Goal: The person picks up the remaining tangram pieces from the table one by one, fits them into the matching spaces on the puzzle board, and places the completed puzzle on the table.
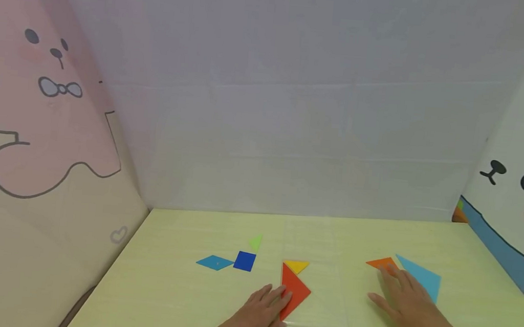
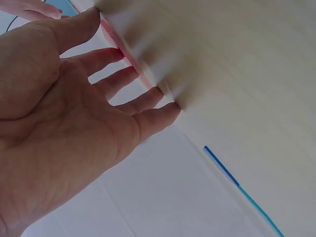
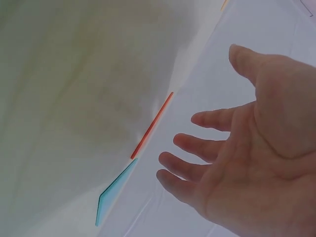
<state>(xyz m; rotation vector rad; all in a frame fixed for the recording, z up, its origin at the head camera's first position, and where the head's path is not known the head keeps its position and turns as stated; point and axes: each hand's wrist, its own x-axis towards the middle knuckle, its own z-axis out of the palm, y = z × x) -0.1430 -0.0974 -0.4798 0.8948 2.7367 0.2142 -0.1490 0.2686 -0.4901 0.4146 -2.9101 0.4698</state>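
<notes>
In the head view my left hand [image 1: 260, 311] rests its extended fingers on a large red triangle [image 1: 294, 289]. A small yellow triangle [image 1: 296, 266] touches that piece near its upper corner. Both lie over a clear rectangular sheet [image 1: 324, 312] on the table. At the right, my right hand [image 1: 405, 303] is spread above an orange triangle [image 1: 381, 262], its fingertips overlapping the piece there. A large light-blue triangle [image 1: 424, 276] lies just beyond, partly hidden by that hand. The right wrist view shows the fingers [image 3: 185, 173] relaxed and apart from the orange piece's edge.
Left of the sheet lie a blue parallelogram [image 1: 214, 262], a dark-blue square [image 1: 244, 261] and a small green triangle [image 1: 256, 242]. A white cloth [image 1: 294, 109] hangs along the back of the pale table [image 1: 164, 289], with cartoon-printed cloths on both sides.
</notes>
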